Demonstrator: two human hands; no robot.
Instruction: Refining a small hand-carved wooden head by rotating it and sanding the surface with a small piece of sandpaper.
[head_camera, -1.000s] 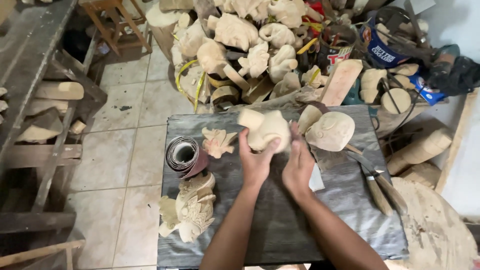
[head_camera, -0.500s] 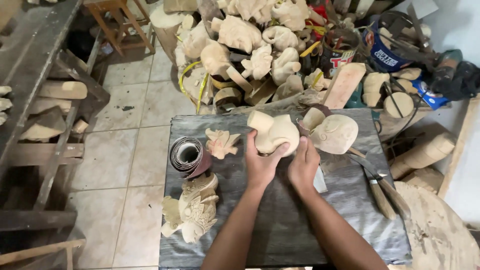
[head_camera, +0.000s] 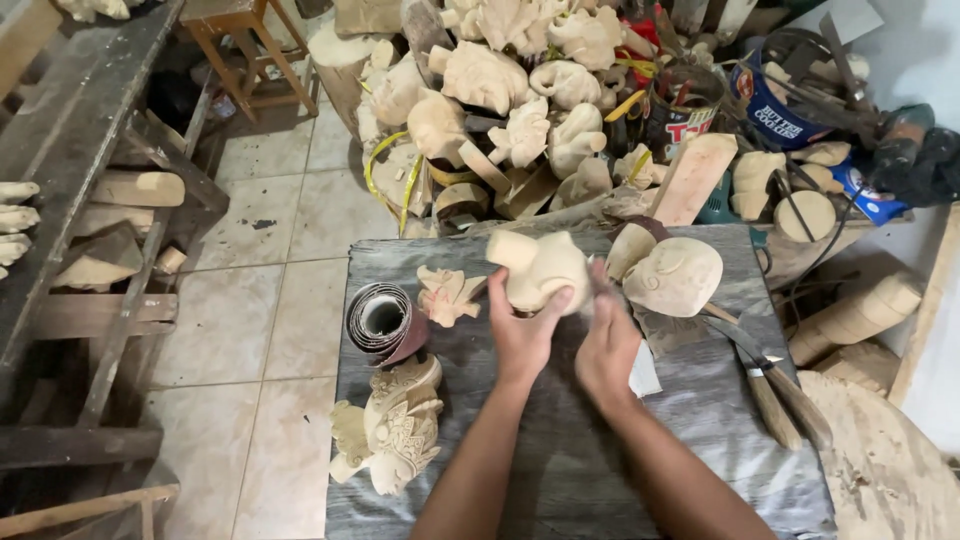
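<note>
My left hand (head_camera: 520, 335) grips a pale, rounded wooden carving (head_camera: 535, 268) from below, holding it above the grey work table (head_camera: 560, 470). My right hand (head_camera: 607, 345) presses against the carving's right side, its fingers blurred; what lies under them is hidden. Just right of it sit a round, smooth carved head (head_camera: 680, 275) and a smaller rounded piece (head_camera: 630, 247).
A sandpaper roll (head_camera: 383, 322), a small leaf-shaped carving (head_camera: 446, 294) and an ornate carved figure (head_camera: 392, 428) lie on the table's left side. Chisels with wooden handles (head_camera: 775, 390) lie to the right. A heap of raw carvings (head_camera: 500, 90) rises behind. Wooden racks stand at left.
The carving has stayed in my left hand while my right hand shifted along its right side. The view has drifted slightly.
</note>
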